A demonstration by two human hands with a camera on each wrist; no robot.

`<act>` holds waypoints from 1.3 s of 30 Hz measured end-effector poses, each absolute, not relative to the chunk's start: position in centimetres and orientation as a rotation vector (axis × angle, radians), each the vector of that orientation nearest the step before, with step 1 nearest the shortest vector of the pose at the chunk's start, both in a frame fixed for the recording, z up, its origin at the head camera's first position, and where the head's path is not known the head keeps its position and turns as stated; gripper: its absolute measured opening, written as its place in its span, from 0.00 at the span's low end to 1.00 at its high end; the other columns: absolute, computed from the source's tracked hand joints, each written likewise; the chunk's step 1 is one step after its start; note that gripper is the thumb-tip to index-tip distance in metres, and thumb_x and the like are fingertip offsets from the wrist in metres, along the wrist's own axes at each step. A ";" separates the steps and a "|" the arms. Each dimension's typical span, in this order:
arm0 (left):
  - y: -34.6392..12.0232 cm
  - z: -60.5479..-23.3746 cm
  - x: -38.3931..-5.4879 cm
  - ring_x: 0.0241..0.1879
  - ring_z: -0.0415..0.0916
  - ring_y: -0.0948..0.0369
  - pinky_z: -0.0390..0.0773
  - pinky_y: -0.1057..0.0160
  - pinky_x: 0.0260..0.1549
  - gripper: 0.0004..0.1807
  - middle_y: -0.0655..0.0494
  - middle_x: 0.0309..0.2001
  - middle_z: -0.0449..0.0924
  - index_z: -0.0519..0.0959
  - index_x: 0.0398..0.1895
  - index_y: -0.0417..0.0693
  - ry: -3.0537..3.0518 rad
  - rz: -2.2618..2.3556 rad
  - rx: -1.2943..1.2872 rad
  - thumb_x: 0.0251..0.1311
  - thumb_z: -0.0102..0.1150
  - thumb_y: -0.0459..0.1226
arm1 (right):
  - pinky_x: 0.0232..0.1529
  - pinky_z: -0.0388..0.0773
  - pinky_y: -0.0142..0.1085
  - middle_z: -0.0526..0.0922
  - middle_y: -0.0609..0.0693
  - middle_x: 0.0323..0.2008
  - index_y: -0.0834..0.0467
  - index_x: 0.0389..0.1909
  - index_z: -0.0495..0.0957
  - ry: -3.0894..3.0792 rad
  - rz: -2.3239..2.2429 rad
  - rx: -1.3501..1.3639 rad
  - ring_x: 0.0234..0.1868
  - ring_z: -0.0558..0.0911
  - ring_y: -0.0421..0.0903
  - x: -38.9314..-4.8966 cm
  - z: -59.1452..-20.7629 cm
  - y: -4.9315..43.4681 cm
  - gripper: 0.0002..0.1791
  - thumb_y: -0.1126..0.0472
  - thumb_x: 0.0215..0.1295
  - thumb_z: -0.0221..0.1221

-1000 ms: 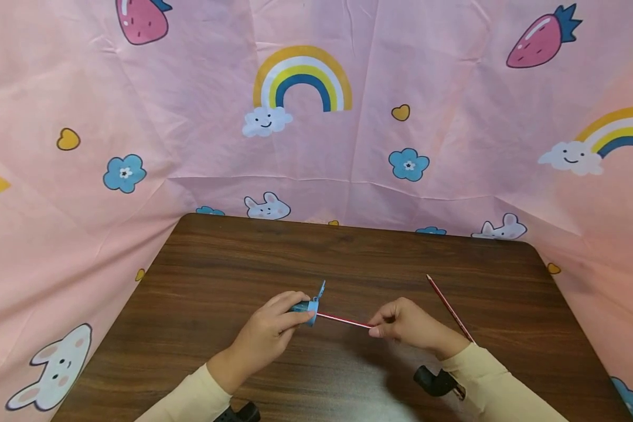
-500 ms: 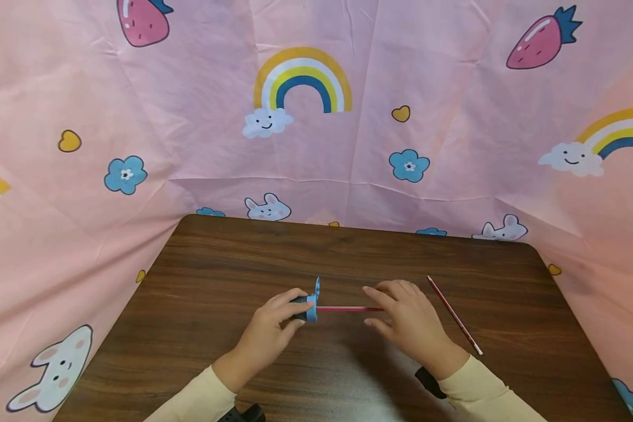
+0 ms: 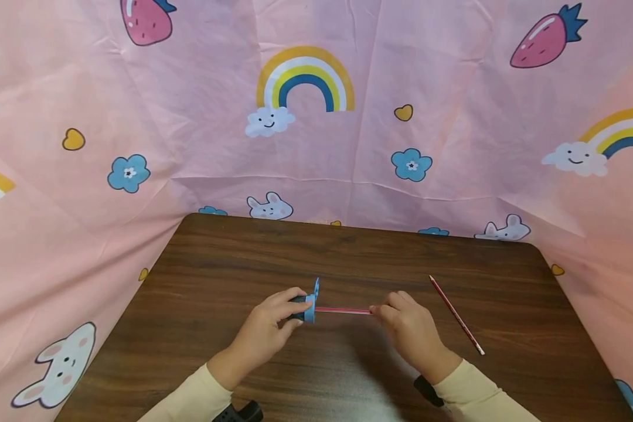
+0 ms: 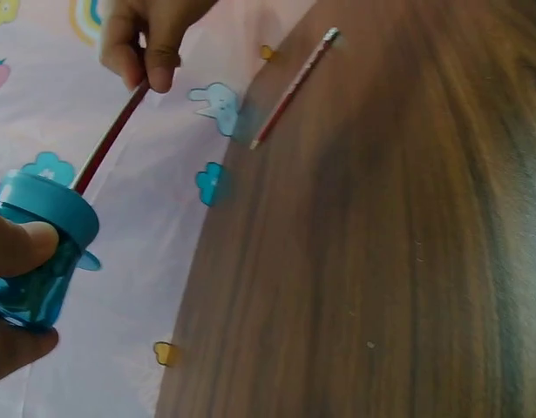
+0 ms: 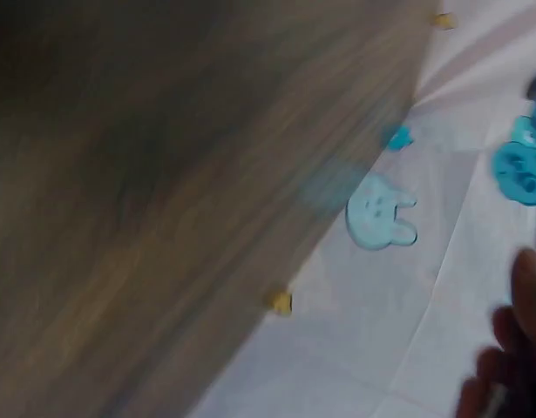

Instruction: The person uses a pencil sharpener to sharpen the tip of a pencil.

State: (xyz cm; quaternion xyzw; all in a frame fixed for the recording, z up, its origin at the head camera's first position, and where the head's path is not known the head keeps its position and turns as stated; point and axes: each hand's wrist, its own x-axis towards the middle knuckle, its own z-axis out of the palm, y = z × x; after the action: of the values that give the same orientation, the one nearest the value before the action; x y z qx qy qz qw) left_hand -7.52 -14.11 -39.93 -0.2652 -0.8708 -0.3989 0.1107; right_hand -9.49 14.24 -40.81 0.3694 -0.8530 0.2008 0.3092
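Note:
My left hand [image 3: 261, 328] grips a small blue pencil sharpener [image 3: 310, 310] with a see-through shavings container, also large at the edge of the left wrist view. Its lid [image 3: 317, 287] stands flipped up. A red pencil [image 3: 344, 310] runs from the sharpener's opening across to my right hand [image 3: 412, 325], whose thumb and fingers pinch its far end; its tip is hidden inside the sharpener. In the left wrist view the pencil [image 4: 111, 139] slants up from the blue collar to those pinching fingers. The right wrist view catches only blurred fingertips [image 5: 531, 292] at its edge.
A second red pencil [image 3: 456, 315] lies on the dark wooden table [image 3: 232, 252], right of my right hand, its sharpened tip toward the far side. A pink printed cloth [image 3: 206, 88] hangs behind the table and along its sides.
The right hand had let its fingers spread around the pencil half a second ago; now they pinch its end again. The pencil has swung from slanting to nearly level in view. The left hand barely moved.

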 end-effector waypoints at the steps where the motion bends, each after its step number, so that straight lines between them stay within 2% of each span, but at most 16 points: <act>1: -14.1 -40.0 -7.6 0.51 0.78 0.53 0.83 0.63 0.41 0.23 0.50 0.53 0.79 0.84 0.48 0.41 -2.532 -1.121 -0.815 0.45 0.70 0.22 | 0.19 0.68 0.25 0.75 0.43 0.22 0.56 0.26 0.86 -2.335 0.619 0.987 0.23 0.69 0.37 -9.4 -40.6 14.3 0.01 0.65 0.53 0.68; 3: -14.2 -40.2 -7.7 0.53 0.77 0.51 0.82 0.60 0.44 0.22 0.49 0.51 0.80 0.85 0.45 0.40 -2.460 -1.056 -0.874 0.42 0.71 0.20 | 0.22 0.71 0.25 0.77 0.41 0.23 0.56 0.25 0.86 -2.536 0.855 0.999 0.24 0.71 0.33 -9.6 -40.0 14.5 0.04 0.65 0.48 0.71; 7: -14.2 -40.6 -8.0 0.52 0.77 0.52 0.81 0.61 0.47 0.21 0.49 0.48 0.80 0.87 0.41 0.40 -2.306 -1.018 -0.978 0.39 0.71 0.19 | 0.19 0.68 0.26 0.80 0.42 0.23 0.60 0.28 0.86 -2.927 1.476 0.879 0.21 0.69 0.32 -10.3 -39.0 15.1 0.03 0.63 0.57 0.67; 10: -14.1 -40.8 -8.2 0.52 0.77 0.52 0.79 0.63 0.50 0.21 0.49 0.48 0.80 0.86 0.40 0.40 -2.244 -1.014 -1.034 0.38 0.71 0.18 | 0.19 0.67 0.27 0.80 0.45 0.23 0.62 0.29 0.85 -3.053 1.666 0.788 0.20 0.68 0.33 -10.8 -38.6 15.5 0.06 0.62 0.59 0.66; 13: -13.9 -41.0 -8.2 0.51 0.77 0.52 0.79 0.64 0.50 0.21 0.50 0.48 0.80 0.86 0.41 0.40 -2.251 -1.017 -1.027 0.39 0.71 0.18 | 0.23 0.72 0.28 0.83 0.44 0.27 0.60 0.30 0.86 -3.086 1.415 0.833 0.26 0.75 0.35 -10.8 -38.5 15.4 0.06 0.60 0.59 0.66; 16: -13.8 -41.1 -8.2 0.52 0.77 0.52 0.81 0.62 0.47 0.21 0.50 0.49 0.80 0.86 0.42 0.40 -2.297 -1.008 -0.975 0.40 0.71 0.19 | 0.33 0.78 0.33 0.84 0.42 0.31 0.56 0.34 0.86 -3.051 0.975 0.849 0.36 0.81 0.39 -10.5 -38.4 14.9 0.08 0.56 0.60 0.65; 20: -13.5 -41.0 -8.0 0.52 0.78 0.52 0.82 0.61 0.45 0.22 0.49 0.51 0.80 0.85 0.44 0.41 -2.383 -1.023 -0.885 0.42 0.71 0.20 | 0.41 0.81 0.42 0.82 0.46 0.40 0.54 0.48 0.84 -2.897 0.568 0.804 0.44 0.81 0.46 -9.9 -38.5 14.5 0.21 0.47 0.56 0.68; 23: -13.3 -40.8 -8.0 0.49 0.79 0.54 0.83 0.65 0.41 0.23 0.50 0.52 0.79 0.85 0.46 0.41 -2.444 -1.080 -0.808 0.43 0.70 0.20 | 0.46 0.80 0.47 0.80 0.52 0.46 0.55 0.54 0.81 -2.663 0.412 0.856 0.48 0.79 0.50 -9.7 -38.9 14.6 0.30 0.45 0.51 0.70; 24: -13.2 -40.7 -8.0 0.48 0.79 0.55 0.83 0.67 0.38 0.23 0.51 0.52 0.79 0.85 0.46 0.41 -2.460 -1.108 -0.780 0.44 0.70 0.20 | 0.46 0.79 0.47 0.80 0.53 0.47 0.56 0.54 0.81 -2.571 0.381 0.886 0.48 0.79 0.51 -9.7 -39.2 14.6 0.29 0.47 0.51 0.71; 26: -13.2 -40.5 -7.9 0.44 0.79 0.58 0.81 0.70 0.34 0.23 0.51 0.52 0.79 0.85 0.46 0.42 -2.485 -1.168 -0.725 0.44 0.70 0.20 | 0.46 0.80 0.47 0.80 0.54 0.44 0.58 0.50 0.82 -2.380 0.343 0.936 0.45 0.80 0.52 -9.8 -39.8 14.8 0.20 0.50 0.60 0.66; 28: -13.2 -40.2 -7.9 0.43 0.79 0.59 0.80 0.71 0.31 0.23 0.51 0.53 0.80 0.85 0.47 0.42 -2.502 -1.227 -0.681 0.44 0.70 0.20 | 0.41 0.80 0.45 0.81 0.54 0.39 0.60 0.44 0.84 -2.209 0.342 0.973 0.40 0.80 0.51 -9.9 -40.4 14.8 0.12 0.56 0.68 0.59; 29: -13.2 -40.0 -7.9 0.43 0.79 0.59 0.80 0.70 0.31 0.23 0.51 0.53 0.80 0.85 0.47 0.42 -2.509 -1.250 -0.664 0.44 0.70 0.20 | 0.38 0.80 0.43 0.81 0.53 0.36 0.60 0.41 0.84 -2.137 0.342 0.984 0.37 0.80 0.50 -9.9 -40.6 14.8 0.12 0.58 0.72 0.54; 31: -13.3 -39.7 -7.9 0.43 0.80 0.59 0.80 0.70 0.32 0.23 0.52 0.53 0.80 0.84 0.48 0.42 -2.527 -1.299 -0.636 0.45 0.70 0.21 | 0.32 0.79 0.40 0.80 0.53 0.32 0.61 0.37 0.84 -2.028 0.342 0.989 0.31 0.79 0.49 -10.1 -41.0 14.6 0.19 0.61 0.77 0.45; 35: -13.3 -39.4 -7.8 0.44 0.79 0.59 0.80 0.70 0.33 0.23 0.54 0.54 0.79 0.84 0.49 0.43 -2.568 -1.365 -0.617 0.47 0.69 0.22 | 0.26 0.76 0.38 0.79 0.53 0.29 0.62 0.32 0.84 -1.924 0.344 0.992 0.27 0.77 0.48 -10.3 -41.4 14.3 0.18 0.66 0.75 0.47; 39: -13.4 -39.4 -7.7 0.45 0.78 0.58 0.81 0.70 0.34 0.23 0.54 0.54 0.79 0.84 0.50 0.43 -2.561 -1.413 -0.629 0.47 0.69 0.22 | 0.24 0.75 0.38 0.79 0.53 0.28 0.63 0.31 0.84 -1.906 0.362 0.981 0.25 0.76 0.48 -10.4 -41.5 14.2 0.18 0.66 0.75 0.47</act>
State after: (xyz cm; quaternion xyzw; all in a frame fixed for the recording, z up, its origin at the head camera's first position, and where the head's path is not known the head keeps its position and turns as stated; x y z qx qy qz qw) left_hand -7.70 -13.37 -39.36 -0.2096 -0.8536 -0.4710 0.0747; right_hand -10.41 14.22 -41.55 0.3997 -0.7760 0.1474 0.4652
